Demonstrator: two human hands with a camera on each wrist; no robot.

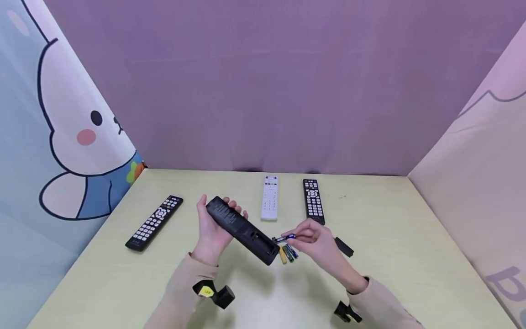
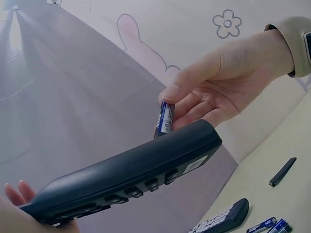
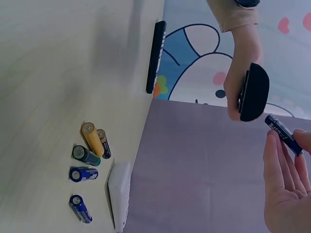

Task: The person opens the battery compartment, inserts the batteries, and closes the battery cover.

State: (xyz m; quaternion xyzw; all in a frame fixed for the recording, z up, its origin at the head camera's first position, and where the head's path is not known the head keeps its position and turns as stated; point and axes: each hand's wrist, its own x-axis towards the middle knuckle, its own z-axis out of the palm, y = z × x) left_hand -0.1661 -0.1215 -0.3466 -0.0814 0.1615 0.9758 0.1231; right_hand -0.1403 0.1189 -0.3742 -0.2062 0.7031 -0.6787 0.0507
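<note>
The table (image 1: 427, 274) ends at twelve o'clock. Four remotes: the left hand (image 1: 211, 238) grips a black remote (image 1: 238, 226); from it, a second black remote (image 1: 154, 224) lies at nine, a white remote (image 1: 269, 199) past one, a third black remote (image 1: 314, 201) at two, open room beyond. One black cover (image 1: 344, 246): three. Five loose batteries (image 3: 86, 155): four. The right hand (image 1: 316, 242) pinches one battery (image 3: 284, 134) near the held remote.

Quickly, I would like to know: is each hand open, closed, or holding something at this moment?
Left hand: holding a black remote.
Right hand: pinching a blue battery.
</note>
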